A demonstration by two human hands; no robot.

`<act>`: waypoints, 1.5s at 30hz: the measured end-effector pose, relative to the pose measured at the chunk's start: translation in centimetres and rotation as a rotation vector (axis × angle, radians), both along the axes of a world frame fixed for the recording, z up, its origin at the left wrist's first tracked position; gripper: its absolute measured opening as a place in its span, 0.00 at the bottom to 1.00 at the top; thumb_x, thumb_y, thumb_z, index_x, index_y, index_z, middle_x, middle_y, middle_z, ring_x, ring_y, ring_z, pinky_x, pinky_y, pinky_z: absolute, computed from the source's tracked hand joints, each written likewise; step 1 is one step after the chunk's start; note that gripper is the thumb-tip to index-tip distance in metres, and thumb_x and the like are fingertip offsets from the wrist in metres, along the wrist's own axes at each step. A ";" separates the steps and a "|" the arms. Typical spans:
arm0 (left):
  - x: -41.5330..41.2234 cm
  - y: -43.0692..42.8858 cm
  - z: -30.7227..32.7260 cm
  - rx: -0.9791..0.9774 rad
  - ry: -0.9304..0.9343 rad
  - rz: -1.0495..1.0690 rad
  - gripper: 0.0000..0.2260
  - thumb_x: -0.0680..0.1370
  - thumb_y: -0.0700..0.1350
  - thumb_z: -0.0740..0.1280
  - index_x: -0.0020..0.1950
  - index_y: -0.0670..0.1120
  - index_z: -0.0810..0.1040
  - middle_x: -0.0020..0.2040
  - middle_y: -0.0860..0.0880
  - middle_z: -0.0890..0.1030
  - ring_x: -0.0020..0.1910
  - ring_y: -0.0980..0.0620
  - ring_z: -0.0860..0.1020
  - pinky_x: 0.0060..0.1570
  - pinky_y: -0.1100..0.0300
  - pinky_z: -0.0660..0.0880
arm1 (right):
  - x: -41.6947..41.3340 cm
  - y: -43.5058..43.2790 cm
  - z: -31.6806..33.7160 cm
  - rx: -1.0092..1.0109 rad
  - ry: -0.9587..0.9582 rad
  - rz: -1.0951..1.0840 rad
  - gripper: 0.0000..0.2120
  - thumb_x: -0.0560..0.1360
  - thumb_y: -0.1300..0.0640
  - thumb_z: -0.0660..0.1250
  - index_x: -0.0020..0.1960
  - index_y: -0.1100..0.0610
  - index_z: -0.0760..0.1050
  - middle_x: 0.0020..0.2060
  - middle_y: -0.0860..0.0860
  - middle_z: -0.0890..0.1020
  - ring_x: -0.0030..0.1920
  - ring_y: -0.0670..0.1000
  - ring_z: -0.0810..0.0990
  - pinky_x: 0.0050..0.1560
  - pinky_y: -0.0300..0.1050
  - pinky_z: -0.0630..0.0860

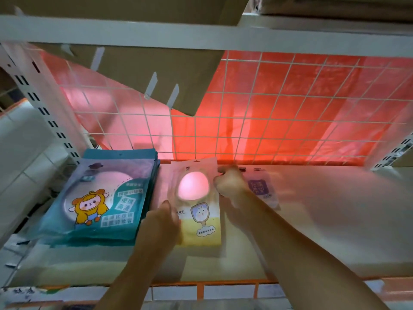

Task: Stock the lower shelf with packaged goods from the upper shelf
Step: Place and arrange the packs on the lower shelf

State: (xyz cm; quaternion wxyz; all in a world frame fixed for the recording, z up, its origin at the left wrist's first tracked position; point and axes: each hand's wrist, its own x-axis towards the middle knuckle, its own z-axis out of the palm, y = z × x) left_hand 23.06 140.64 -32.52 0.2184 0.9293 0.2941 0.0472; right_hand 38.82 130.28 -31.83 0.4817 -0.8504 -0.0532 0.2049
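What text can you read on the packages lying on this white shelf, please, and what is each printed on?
"便携" / "高清": white print on the top teal plastic pouch with a yellow cartoon figure.
Remaining lines on that pouch: too blurred to read.
Small print on the pale pink-and-yellow plastic pouch with a rabbit-mirror drawing: unreadable.
Characters on the purple square label of the clear pouch: blurred, unreadable.

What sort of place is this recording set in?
Probably a retail shop's shelving, possibly a stockroom: a white metal shelf with a slotted white upright, a white wire grid back panel, and a stack of teal cartoon-printed packets beside a pale yellow hang-hole packet.
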 end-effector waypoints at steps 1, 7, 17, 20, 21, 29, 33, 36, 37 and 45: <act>0.0 0.1 -0.2 0.011 -0.004 -0.004 0.08 0.81 0.46 0.56 0.50 0.43 0.71 0.38 0.49 0.74 0.39 0.47 0.76 0.40 0.55 0.73 | -0.1 0.1 -0.1 -0.018 -0.007 0.010 0.19 0.75 0.64 0.61 0.65 0.57 0.74 0.58 0.55 0.79 0.47 0.52 0.77 0.31 0.36 0.67; -0.2 0.6 -1.3 0.132 -0.022 -0.081 0.07 0.81 0.46 0.61 0.49 0.43 0.76 0.38 0.51 0.78 0.32 0.58 0.74 0.33 0.71 0.71 | -0.4 0.8 -0.8 -0.044 0.012 0.048 0.20 0.74 0.63 0.61 0.65 0.54 0.74 0.59 0.55 0.79 0.47 0.52 0.77 0.26 0.33 0.66; -0.2 1.0 -2.9 0.134 -0.107 -0.086 0.06 0.80 0.44 0.62 0.47 0.42 0.74 0.33 0.56 0.67 0.26 0.61 0.66 0.25 0.72 0.59 | -1.2 0.4 -1.3 -0.046 -0.031 0.057 0.12 0.80 0.59 0.58 0.60 0.55 0.75 0.48 0.51 0.79 0.37 0.45 0.74 0.27 0.35 0.66; 0.1 0.7 -2.4 0.174 -0.127 -0.021 0.12 0.82 0.48 0.56 0.57 0.42 0.73 0.39 0.53 0.70 0.32 0.59 0.70 0.30 0.72 0.65 | -1.6 0.4 -1.2 -0.058 -0.056 0.036 0.13 0.81 0.57 0.59 0.64 0.56 0.73 0.53 0.52 0.79 0.43 0.47 0.75 0.33 0.37 0.67; 0.2 0.6 -2.1 0.185 -0.143 -0.013 0.14 0.81 0.48 0.58 0.60 0.40 0.73 0.41 0.50 0.72 0.33 0.58 0.70 0.33 0.70 0.68 | -1.8 0.4 -1.0 -0.064 -0.074 0.033 0.15 0.81 0.57 0.59 0.66 0.56 0.72 0.57 0.53 0.78 0.46 0.48 0.75 0.37 0.38 0.67; 0.0 1.0 -0.3 0.304 -0.093 -0.162 0.07 0.74 0.48 0.72 0.43 0.45 0.78 0.35 0.54 0.70 0.31 0.60 0.67 0.34 0.71 0.64 | -3.1 -1.9 1.2 -0.143 -0.253 -0.027 0.10 0.79 0.57 0.60 0.43 0.58 0.77 0.39 0.53 0.80 0.41 0.55 0.79 0.37 0.41 0.70; 0.1 -0.8 1.1 0.195 -0.237 -0.201 0.12 0.81 0.47 0.60 0.37 0.48 0.73 0.31 0.53 0.74 0.26 0.61 0.72 0.26 0.71 0.63 | -4.2 -4.6 2.4 -0.188 -0.406 -0.067 0.20 0.80 0.59 0.58 0.29 0.55 0.64 0.25 0.49 0.69 0.28 0.47 0.69 0.28 0.38 0.61; 1.2 -2.4 1.5 0.250 -0.239 -0.275 0.18 0.82 0.50 0.52 0.41 0.45 0.76 0.35 0.47 0.79 0.30 0.51 0.77 0.30 0.61 0.70 | -4.9 -7.1 3.3 -0.232 -0.432 -0.100 0.20 0.78 0.53 0.54 0.28 0.54 0.64 0.27 0.52 0.74 0.32 0.52 0.76 0.37 0.42 0.72; 1.6 -2.9 1.8 0.275 -0.246 -0.304 0.19 0.82 0.50 0.52 0.40 0.44 0.76 0.35 0.47 0.79 0.30 0.49 0.78 0.31 0.60 0.72 | -5.2 -8.0 3.6 -0.239 -0.444 -0.121 0.20 0.77 0.51 0.52 0.29 0.55 0.67 0.31 0.55 0.78 0.36 0.55 0.79 0.42 0.46 0.77; 4.1 -9.5 5.6 0.290 -0.311 -0.435 0.16 0.82 0.52 0.54 0.35 0.50 0.66 0.32 0.50 0.69 0.32 0.44 0.71 0.33 0.57 0.65 | -7.8 -17.1 6.8 -0.310 -0.558 -0.228 0.19 0.82 0.50 0.54 0.33 0.51 0.63 0.32 0.50 0.72 0.36 0.55 0.71 0.39 0.44 0.63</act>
